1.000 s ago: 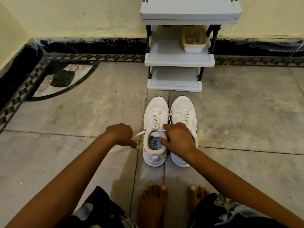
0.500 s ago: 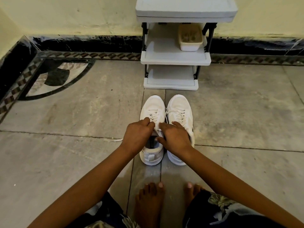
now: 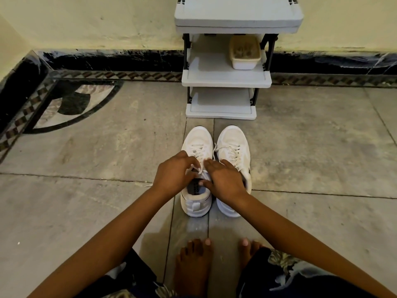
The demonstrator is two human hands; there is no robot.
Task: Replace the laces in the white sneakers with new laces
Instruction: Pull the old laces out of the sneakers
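Two white sneakers stand side by side on the floor, toes pointing away from me. Both my hands are on the left sneaker (image 3: pixel 196 136), at the top of its white lace (image 3: pixel 198 152). My left hand (image 3: pixel 171 177) has its fingers curled on the lace by the upper eyelets. My right hand (image 3: pixel 224 182) pinches the lace and tongue between fingers and thumb, the thumb down in the shoe's opening. It also covers the inner rear of the right sneaker (image 3: pixel 233 137), which stays laced. A loose lace end (image 3: pixel 148 185) trails out left past my left wrist.
A grey plastic shoe rack (image 3: pixel 225 79) stands against the wall just beyond the sneakers, with a small beige tub (image 3: pixel 245 53) on its middle shelf. My bare feet (image 3: pixel 194 261) rest on the grey tiled floor just behind the shoes. A patterned dark border runs along the walls.
My left hand, which had pulled a lace end out to the left, has come back onto the left sneaker's lacing beside my right hand. The right hand has stayed put.
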